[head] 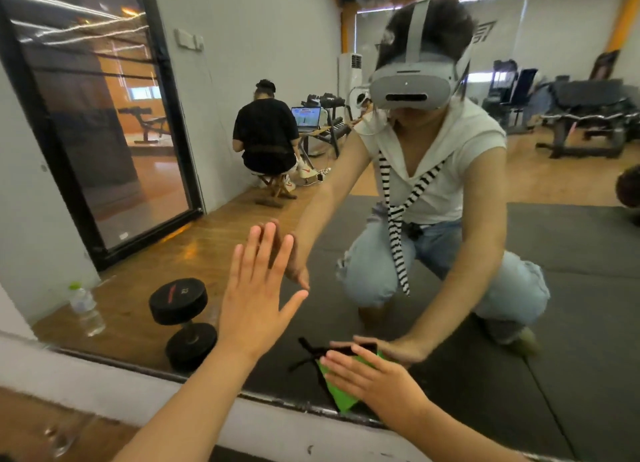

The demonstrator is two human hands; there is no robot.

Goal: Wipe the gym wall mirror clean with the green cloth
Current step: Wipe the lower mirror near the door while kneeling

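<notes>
Green cloth (337, 390) flat on mirror (571, 288), right hand (377, 382) pressing it straight-fingered, left hand (256, 299) splayed wide

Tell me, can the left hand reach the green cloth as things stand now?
Probably yes. The left hand lies flat on the mirror, holding nothing, and no object stands between it and the cloth. The right hand covers most of the cloth, though.

Two hands (254, 299) (375, 380), one green cloth (341, 390), one mirror (588, 288), one dumbbell (183, 323)
</notes>
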